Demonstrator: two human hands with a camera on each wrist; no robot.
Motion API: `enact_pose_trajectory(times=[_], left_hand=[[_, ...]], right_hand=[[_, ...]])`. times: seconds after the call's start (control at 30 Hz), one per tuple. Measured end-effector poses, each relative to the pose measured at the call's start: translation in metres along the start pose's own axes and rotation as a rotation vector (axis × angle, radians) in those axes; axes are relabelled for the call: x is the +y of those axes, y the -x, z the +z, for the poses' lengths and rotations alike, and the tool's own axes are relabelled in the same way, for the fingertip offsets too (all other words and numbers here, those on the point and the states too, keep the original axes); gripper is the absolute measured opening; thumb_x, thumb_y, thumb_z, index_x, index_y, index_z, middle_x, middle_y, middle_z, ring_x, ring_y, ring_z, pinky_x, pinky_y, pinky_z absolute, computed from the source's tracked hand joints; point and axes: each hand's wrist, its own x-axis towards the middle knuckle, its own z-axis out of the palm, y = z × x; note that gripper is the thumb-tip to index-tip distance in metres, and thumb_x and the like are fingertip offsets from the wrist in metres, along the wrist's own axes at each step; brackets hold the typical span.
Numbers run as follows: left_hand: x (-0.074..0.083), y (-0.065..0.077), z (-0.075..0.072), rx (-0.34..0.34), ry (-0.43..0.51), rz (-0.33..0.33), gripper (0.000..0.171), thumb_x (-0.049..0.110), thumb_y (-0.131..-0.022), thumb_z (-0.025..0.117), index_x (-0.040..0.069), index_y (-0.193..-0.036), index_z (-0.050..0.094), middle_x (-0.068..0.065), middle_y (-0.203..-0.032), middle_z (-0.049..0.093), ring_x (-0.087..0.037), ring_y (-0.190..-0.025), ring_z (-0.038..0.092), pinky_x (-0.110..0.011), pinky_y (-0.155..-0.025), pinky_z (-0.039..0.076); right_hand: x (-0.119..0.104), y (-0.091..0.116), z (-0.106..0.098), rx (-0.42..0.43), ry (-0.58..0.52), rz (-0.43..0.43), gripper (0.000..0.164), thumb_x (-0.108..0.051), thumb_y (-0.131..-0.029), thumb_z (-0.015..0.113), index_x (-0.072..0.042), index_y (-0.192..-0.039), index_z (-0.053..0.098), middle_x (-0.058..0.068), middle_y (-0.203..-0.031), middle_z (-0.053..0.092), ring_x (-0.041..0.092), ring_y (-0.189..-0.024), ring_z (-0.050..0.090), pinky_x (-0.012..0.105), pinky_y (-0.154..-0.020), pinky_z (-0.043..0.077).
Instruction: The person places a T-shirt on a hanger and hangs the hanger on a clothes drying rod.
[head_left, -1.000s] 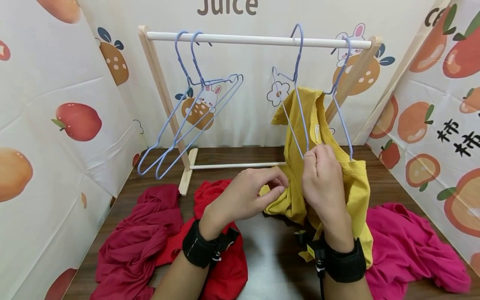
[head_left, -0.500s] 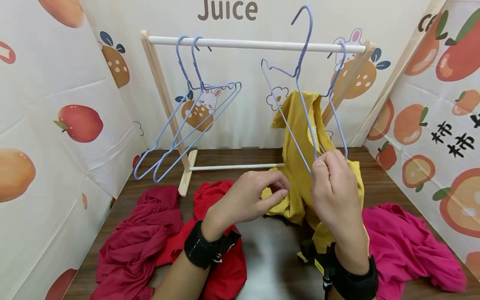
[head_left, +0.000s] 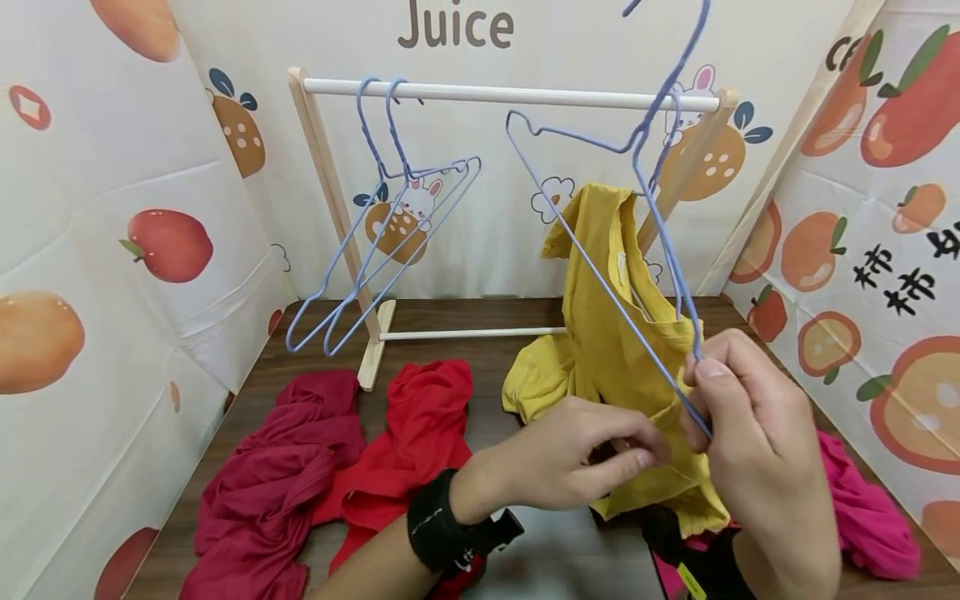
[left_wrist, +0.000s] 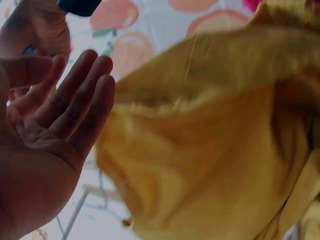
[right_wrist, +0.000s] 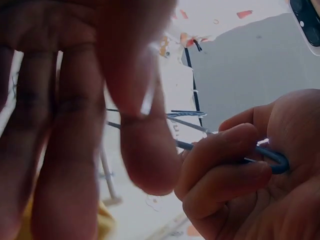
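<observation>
My right hand grips the lower corner of a blue wire hanger, its fingers curled round the wire. This hanger tilts in front of the rack, its hook running out of the top of the head view. Close by on the left, my left hand is held with relaxed fingers and nothing in them; the left wrist view shows its bare palm. Behind both hands a yellow shirt hangs from another blue hanger at the rail's right end. Its lower part is partly hidden by my left hand.
The wooden rack's white rail bears two bare blue hangers at its left. On the dark table lie a crimson garment, a red garment and a pink garment. Printed cloth walls close in the sides and back.
The hanger has come up off the rail and toward me, in my right hand, which moved right and down. My left hand has followed to the right and down.
</observation>
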Motion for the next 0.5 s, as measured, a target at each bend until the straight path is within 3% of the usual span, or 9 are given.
enact_pose_trajectory(times=[0.07, 0.13, 0.27, 0.33, 0.37, 0.47, 0.5], left_hand=[[0.002, -0.004, 0.009, -0.026, 0.013, -0.016, 0.019, 0.013, -0.105, 0.054, 0.011, -0.116, 0.069, 0.006, -0.108, 0.072, 0.012, -0.098, 0.058, -0.004, -0.091, 0.045], [0.002, -0.008, 0.017, -0.05, 0.038, -0.022, 0.022, 0.013, -0.106, 0.052, 0.011, -0.121, 0.067, 0.005, -0.114, 0.072, 0.011, -0.106, 0.059, -0.004, -0.095, 0.043], [-0.001, -0.021, 0.034, -0.106, 0.105, -0.05, 0.03, 0.016, -0.107, 0.049, 0.011, -0.135, 0.059, 0.003, -0.126, 0.069, 0.012, -0.114, 0.056, -0.005, -0.099, 0.041], [-0.003, -0.029, 0.042, -0.143, 0.132, -0.076, 0.035, 0.018, -0.108, 0.047, 0.012, -0.142, 0.052, 0.004, -0.11, 0.07, 0.012, -0.097, 0.058, -0.004, -0.09, 0.043], [-0.004, -0.032, 0.045, -0.157, 0.126, -0.095, 0.038, 0.02, -0.108, 0.047, 0.014, -0.145, 0.049, 0.005, -0.111, 0.068, 0.012, -0.085, 0.056, -0.003, -0.086, 0.043], [-0.009, -0.045, 0.057, -0.174, 0.117, -0.152, 0.045, 0.023, -0.108, 0.048, 0.017, -0.152, 0.04, 0.008, -0.115, 0.062, 0.007, -0.056, 0.045, -0.004, -0.073, 0.043], [-0.011, -0.05, 0.061, -0.174, 0.108, -0.186, 0.048, 0.025, -0.108, 0.048, 0.018, -0.154, 0.037, 0.009, -0.12, 0.061, 0.009, -0.06, 0.049, -0.003, -0.077, 0.043]], right_hand=[[0.007, 0.005, -0.009, -0.007, -0.098, -0.023, 0.025, 0.002, -0.106, 0.037, 0.003, -0.088, 0.053, -0.002, -0.062, 0.045, 0.011, -0.048, 0.043, 0.028, -0.041, 0.029], [0.027, 0.011, -0.022, -0.009, -0.2, -0.061, 0.022, 0.007, -0.104, 0.037, 0.009, -0.089, 0.053, 0.001, -0.066, 0.047, 0.012, -0.049, 0.044, 0.027, -0.042, 0.029], [0.1, 0.033, -0.068, 0.026, -0.306, -0.026, 0.019, 0.009, -0.102, 0.038, 0.019, -0.095, 0.053, 0.012, -0.078, 0.048, 0.021, -0.054, 0.046, 0.03, -0.044, 0.033], [0.138, 0.048, -0.092, 0.038, -0.426, -0.032, 0.019, 0.011, -0.101, 0.035, 0.023, -0.096, 0.05, 0.019, -0.089, 0.049, 0.024, -0.054, 0.046, 0.029, -0.043, 0.032], [0.151, 0.054, -0.101, 0.07, -0.466, 0.003, 0.019, 0.01, -0.1, 0.035, 0.022, -0.095, 0.05, 0.021, -0.09, 0.049, 0.025, -0.051, 0.044, 0.03, -0.04, 0.03], [0.154, 0.067, -0.111, 0.101, -0.691, -0.018, 0.031, 0.016, -0.096, 0.018, 0.019, -0.091, 0.048, 0.02, -0.095, 0.053, 0.023, -0.04, 0.038, 0.022, -0.032, 0.022], [0.147, 0.069, -0.112, 0.087, -0.742, -0.055, 0.035, 0.017, -0.094, 0.012, 0.017, -0.089, 0.047, 0.018, -0.097, 0.055, 0.021, -0.036, 0.036, 0.018, -0.031, 0.02]])
